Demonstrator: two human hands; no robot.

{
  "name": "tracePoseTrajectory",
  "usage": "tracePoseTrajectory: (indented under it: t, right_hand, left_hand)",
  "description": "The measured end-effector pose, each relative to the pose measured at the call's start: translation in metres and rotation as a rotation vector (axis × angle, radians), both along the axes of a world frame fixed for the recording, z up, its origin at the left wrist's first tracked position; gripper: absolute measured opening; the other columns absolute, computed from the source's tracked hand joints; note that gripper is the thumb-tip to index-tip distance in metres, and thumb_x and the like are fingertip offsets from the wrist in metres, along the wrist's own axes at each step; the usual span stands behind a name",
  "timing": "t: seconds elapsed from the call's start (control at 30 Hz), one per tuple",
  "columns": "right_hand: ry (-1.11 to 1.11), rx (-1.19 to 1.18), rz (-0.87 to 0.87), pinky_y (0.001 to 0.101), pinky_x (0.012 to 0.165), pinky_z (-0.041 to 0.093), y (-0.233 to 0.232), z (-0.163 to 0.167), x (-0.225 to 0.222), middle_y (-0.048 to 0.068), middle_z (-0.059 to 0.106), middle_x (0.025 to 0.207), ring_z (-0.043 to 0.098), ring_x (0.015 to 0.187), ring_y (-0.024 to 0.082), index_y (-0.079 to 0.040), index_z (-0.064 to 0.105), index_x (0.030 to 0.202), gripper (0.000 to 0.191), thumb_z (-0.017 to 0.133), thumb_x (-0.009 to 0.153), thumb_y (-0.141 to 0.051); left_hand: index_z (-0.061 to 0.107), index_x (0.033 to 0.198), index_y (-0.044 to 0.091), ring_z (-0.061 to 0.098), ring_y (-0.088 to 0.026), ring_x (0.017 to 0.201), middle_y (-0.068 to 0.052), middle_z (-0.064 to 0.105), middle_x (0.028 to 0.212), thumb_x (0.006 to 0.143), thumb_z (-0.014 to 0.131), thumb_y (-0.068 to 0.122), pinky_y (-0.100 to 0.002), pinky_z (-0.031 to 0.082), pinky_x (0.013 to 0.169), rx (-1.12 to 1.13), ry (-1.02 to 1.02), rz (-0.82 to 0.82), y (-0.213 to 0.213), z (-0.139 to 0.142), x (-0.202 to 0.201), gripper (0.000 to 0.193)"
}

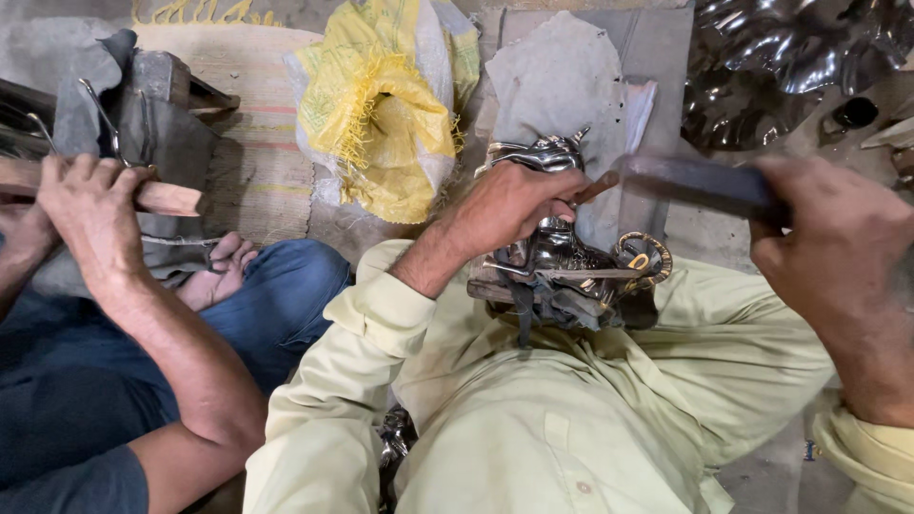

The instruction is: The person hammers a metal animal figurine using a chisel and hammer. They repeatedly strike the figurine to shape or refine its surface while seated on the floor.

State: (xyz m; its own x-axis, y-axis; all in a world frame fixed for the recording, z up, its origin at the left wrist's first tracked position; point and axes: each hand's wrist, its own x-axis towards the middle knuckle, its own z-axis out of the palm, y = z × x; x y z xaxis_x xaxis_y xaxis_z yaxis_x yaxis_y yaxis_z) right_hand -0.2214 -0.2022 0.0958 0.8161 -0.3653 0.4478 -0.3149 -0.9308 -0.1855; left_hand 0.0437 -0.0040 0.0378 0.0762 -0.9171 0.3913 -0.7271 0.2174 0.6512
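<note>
My left hand grips the top of a shiny metal figure that rests on my lap over a dark cloth pad. The figure's pointed tips stick out above my fingers, and a brass-coloured ring shows at its right side. My right hand holds a long dark file, which runs left to a reddish tip touching the figure by my left thumb. I sit on the floor in a pale yellow-green shirt.
A co-worker in blue sits at my left, a hand on a wooden-handled tool over a grey cloth. A yellow woven sack, grey cloth sheet and shiny embossed metalware lie ahead.
</note>
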Motion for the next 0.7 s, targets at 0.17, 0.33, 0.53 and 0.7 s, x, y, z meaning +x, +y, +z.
tracePoseTrajectory:
  t: [0.17,0.33,0.53,0.7]
  right_hand:
    - [0.196,-0.246,0.047,0.0383,0.071,0.056,0.009,0.032,0.014,0.012,0.071,0.087,0.071,0.077,0.03,-0.005,0.073,0.116,0.038,0.08,0.078,-0.008]
    - [0.386,-0.237,0.003,0.0358,0.074,0.057,0.014,0.063,0.042,0.008,0.072,0.091,0.072,0.08,0.024,-0.01,0.072,0.122,0.035,0.078,0.088,-0.016]
    - [0.514,-0.29,-0.014,0.0353,0.075,0.057,0.012,0.082,0.074,0.003,0.074,0.097,0.073,0.085,0.021,-0.019,0.072,0.123,0.036,0.077,0.087,-0.021]
    - [0.461,-0.465,0.083,0.0339,0.072,0.057,0.011,0.087,0.09,0.0,0.074,0.092,0.073,0.082,0.018,-0.02,0.071,0.124,0.039,0.076,0.086,-0.026]
  left_hand:
    - [0.061,0.118,0.012,0.074,-0.033,0.08,-0.008,0.076,0.09,0.091,0.075,0.007,-0.044,0.053,0.065,-0.039,-0.012,0.111,0.001,-0.012,-0.008,0.031]
    - [0.062,0.122,0.009,0.073,-0.033,0.073,-0.012,0.075,0.088,0.093,0.074,0.005,-0.043,0.053,0.063,0.029,0.093,0.271,0.007,-0.02,-0.021,0.032]
    - [0.058,0.118,0.006,0.079,-0.027,0.092,-0.011,0.078,0.102,0.096,0.07,0.001,-0.035,0.061,0.072,-0.229,0.23,0.392,0.012,-0.034,-0.039,0.025]
    - [0.06,0.108,0.006,0.075,-0.02,0.07,-0.009,0.078,0.09,0.092,0.079,0.008,-0.034,0.055,0.06,-0.14,0.311,0.562,0.01,-0.043,-0.045,0.024]
